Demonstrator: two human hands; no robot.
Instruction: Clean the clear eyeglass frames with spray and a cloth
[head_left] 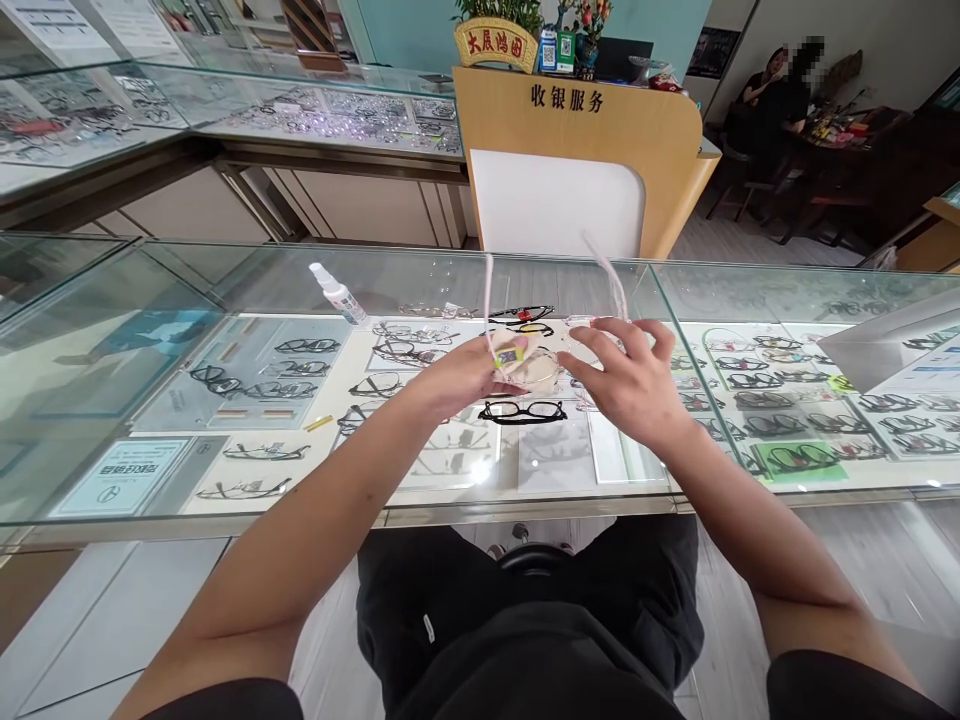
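Note:
A pair of pale pink, clear-framed eyeglasses is held above the glass counter, its temples pointing away from me. My left hand grips the left end of the frame, where a small yellow-green tag shows. Its fingers are partly hidden. At the right side of the same frame is my right hand, fingers spread, with the nearest fingertips at the rim. Whether they touch it I cannot tell. Just below lies a pair of black eyeglasses. Another dark pair is beyond my hands.
The glass display counter holds several rows of eyeglasses. A white spray bottle is at the far left, and a white panel at the right. Behind are a wooden cashier desk and more showcases. People sit at the back right.

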